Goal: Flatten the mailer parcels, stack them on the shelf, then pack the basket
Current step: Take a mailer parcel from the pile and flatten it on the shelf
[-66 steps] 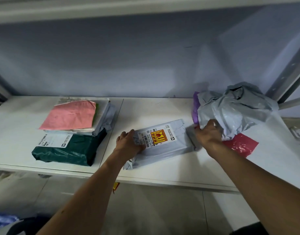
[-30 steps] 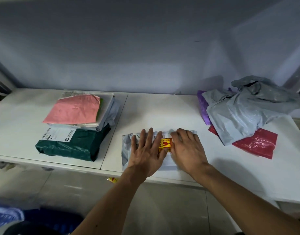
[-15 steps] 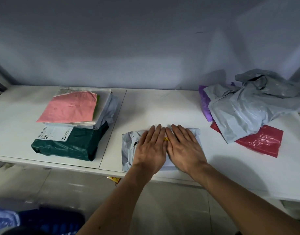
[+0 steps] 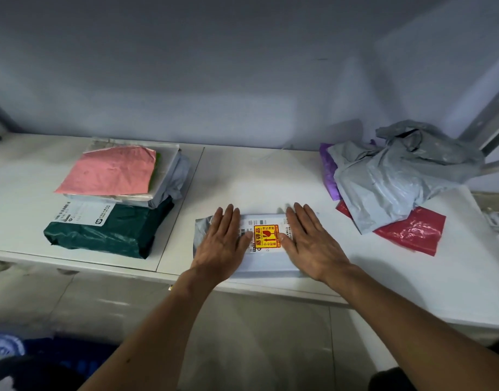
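Glossy crinkled plastic mailers (image 4: pixel 389 179), matt shelf (image 4: pixel 256 176)

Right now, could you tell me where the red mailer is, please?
The red mailer lies on the shelf's right side, partly under the crumpled grey mailers, right of the right hand.

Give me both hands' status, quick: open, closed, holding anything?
Left hand: open, palm flat on the grey mailer parcel, gripping nothing.
Right hand: open, fingers spread flat on the same parcel, gripping nothing.
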